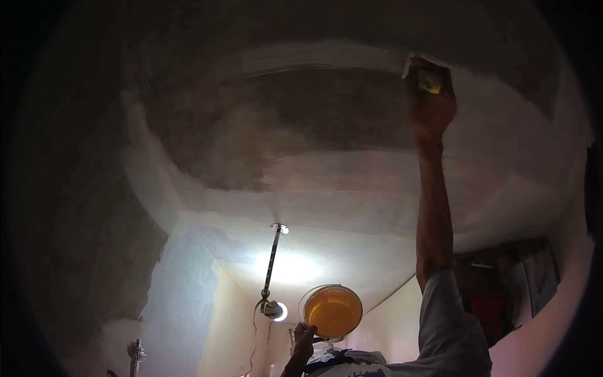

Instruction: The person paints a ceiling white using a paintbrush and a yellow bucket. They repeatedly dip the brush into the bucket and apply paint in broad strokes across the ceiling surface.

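Observation:
My right hand [432,94] is raised high at the upper right, closed round a small pale yellow-green brush-like tool [428,82] against the ceiling [339,107], which has dark patches and paler streaks. My left hand [305,336] is low at the centre, fingers closed on the edge of an orange bucket [333,308] with a pale rim and wire handle. Whether the bucket holds anything is hard to tell.
A dark rod [272,257] hangs from the ceiling with a lit lamp [276,310] and loose cord at its end. A pale wall [176,289] stands at the left. A dark opening [483,295] is at the lower right, and another fixture [136,355] at the lower left.

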A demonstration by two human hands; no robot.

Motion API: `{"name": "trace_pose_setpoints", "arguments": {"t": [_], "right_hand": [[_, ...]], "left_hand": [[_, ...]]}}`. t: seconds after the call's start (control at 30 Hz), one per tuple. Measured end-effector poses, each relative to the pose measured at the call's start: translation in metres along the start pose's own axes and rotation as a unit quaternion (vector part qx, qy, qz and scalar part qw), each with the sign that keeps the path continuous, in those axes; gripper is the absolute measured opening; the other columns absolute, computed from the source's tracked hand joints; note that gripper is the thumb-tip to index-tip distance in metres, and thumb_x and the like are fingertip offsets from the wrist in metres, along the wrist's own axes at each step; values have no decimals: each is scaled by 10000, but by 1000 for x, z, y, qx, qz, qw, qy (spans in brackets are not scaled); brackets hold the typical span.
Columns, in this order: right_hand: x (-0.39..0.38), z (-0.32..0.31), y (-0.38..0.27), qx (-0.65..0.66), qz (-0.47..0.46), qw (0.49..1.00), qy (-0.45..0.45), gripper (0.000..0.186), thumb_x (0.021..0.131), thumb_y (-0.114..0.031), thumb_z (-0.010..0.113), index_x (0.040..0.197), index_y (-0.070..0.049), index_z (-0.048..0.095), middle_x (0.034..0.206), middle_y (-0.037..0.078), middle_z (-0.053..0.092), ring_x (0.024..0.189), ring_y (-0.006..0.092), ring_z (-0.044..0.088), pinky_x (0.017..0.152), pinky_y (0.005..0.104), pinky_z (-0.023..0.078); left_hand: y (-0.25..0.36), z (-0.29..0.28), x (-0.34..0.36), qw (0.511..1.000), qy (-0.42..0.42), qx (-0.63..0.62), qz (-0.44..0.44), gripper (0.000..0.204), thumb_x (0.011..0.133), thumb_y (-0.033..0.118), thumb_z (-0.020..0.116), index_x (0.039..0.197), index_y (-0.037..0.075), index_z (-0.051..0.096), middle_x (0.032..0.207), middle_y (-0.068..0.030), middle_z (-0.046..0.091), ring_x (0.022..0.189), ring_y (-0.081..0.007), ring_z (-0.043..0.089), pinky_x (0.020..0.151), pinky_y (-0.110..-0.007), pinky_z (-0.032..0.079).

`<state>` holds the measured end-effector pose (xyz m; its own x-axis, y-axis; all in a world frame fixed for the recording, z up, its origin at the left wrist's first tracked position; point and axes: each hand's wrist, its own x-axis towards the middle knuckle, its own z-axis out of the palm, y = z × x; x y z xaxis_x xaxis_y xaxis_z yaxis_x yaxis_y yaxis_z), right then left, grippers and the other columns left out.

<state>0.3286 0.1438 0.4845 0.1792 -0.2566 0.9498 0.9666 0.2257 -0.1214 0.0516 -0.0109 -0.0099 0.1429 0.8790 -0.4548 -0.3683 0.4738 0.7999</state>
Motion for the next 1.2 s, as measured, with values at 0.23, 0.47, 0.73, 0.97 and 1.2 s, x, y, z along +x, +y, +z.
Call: {"name": "trace_pose_setpoints", "arguments": {"t": [0.23, 0.47, 0.73, 0.97, 1.2], "right_hand": [[-21, 49, -69, 62, 9, 997, -53, 201, 770, -127, 724, 958, -166, 667, 987, 27, 668, 876, 215, 676, 723, 316, 535], [-38, 92, -127, 63, -29, 994, -79, 183, 775, -163, 711, 954, -183, 675, 954, 33, 636, 756, 252, 663, 631, 351, 528], [-62, 145, -175, 81, -42, 989, -115, 251, 714, -172, 736, 957, -187, 675, 1002, 51, 618, 749, 266, 658, 609, 368, 537], [-78, 172, -217, 143, -34, 980, -138, 225, 727, -156, 708, 950, -160, 679, 1019, 61, 614, 739, 282, 654, 608, 380, 536], [-67, 148, -184, 224, 1, 968, -116, 171, 757, -138, 678, 928, -133, 663, 964, 97, 625, 804, 295, 647, 671, 387, 531]], "left_hand": [[-3, -6, -6, 999, -1, -37, -13, 231, 759, -4, 616, 851, 26, 406, 831, -101, 430, 720, -256, 577, 603, -516, 612], [2, -10, -6, 998, -16, -55, -11, 223, 772, -7, 598, 891, -4, 410, 886, -160, 475, 774, -338, 619, 601, -530, 610], [9, -11, -4, 998, 5, -58, -17, 311, 789, 8, 581, 1051, -58, 428, 992, -180, 525, 823, -338, 652, 616, -474, 629], [11, -11, 1, 998, 18, -53, -12, 297, 788, 15, 588, 1031, -51, 429, 984, -172, 517, 841, -332, 644, 621, -478, 627], [9, -15, 5, 997, 16, -75, 3, 240, 763, -8, 611, 854, 22, 390, 860, -121, 441, 752, -301, 601, 630, -553, 607]]}}
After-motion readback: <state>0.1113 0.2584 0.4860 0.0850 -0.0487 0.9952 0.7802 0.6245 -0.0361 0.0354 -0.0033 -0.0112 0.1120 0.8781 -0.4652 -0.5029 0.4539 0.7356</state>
